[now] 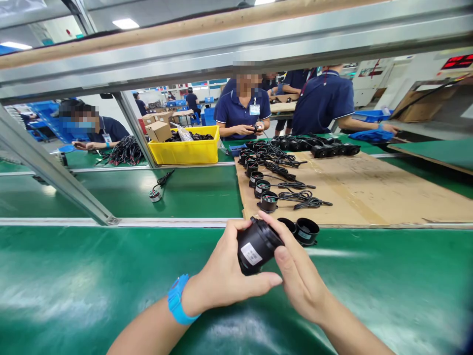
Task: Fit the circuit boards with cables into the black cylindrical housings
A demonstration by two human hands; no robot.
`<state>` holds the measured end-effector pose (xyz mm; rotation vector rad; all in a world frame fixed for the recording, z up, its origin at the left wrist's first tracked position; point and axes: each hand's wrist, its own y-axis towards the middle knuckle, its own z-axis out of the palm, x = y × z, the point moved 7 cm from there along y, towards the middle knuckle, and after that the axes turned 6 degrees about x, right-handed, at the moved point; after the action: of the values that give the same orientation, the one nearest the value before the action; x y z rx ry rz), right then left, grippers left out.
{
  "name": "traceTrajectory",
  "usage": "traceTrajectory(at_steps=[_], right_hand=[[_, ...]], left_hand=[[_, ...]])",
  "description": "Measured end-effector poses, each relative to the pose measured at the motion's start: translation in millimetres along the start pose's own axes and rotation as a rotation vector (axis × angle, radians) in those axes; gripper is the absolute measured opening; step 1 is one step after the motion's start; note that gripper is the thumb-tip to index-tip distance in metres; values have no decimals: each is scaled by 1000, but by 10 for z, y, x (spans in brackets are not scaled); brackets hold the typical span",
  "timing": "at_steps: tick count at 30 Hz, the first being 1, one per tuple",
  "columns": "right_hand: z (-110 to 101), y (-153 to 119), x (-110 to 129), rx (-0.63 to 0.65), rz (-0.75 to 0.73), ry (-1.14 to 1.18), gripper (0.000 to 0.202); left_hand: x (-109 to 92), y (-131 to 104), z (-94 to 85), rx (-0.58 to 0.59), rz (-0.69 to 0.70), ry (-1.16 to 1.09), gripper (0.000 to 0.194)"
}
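A black cylindrical housing [256,246] with a white label is held tilted above the green work surface [111,281]. My left hand [229,271], with a blue band at the wrist, wraps round its left side, thumb below the label. Against its right side and upper edge press the fingers of my right hand [299,271]. Just behind my right hand stand two open black round housings [307,231], one partly covered by the fingers. A row of black housings with coiled cables [268,201] lies beyond on brown cardboard [354,187].
A small cabled part [155,195] lies on the green belt at left. Behind it are a yellow bin [185,150] of black parts and a cable pile [125,150]. A metal post [55,158] slants down at left. Several people in dark blue shirts are across the line.
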<state>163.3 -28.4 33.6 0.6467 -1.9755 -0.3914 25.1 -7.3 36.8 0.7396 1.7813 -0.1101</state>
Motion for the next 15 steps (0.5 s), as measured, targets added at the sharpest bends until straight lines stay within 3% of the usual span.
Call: traceTrajectory(at_steps=[2, 5, 11, 15], right_hand=[[-14, -5, -25, -11, 21, 26, 50], [-14, -19, -14, -26, 13, 20, 52], [26, -49, 66, 12, -54, -3, 53], [75, -48, 19, 72, -21, 105, 56]], left_hand=[[-54, -10, 2, 37, 44, -3, 58], [-82, -25, 3, -26, 108, 16, 47], [-52, -55, 41, -136, 170, -59, 52], [66, -36, -4, -190, 65, -81, 61]])
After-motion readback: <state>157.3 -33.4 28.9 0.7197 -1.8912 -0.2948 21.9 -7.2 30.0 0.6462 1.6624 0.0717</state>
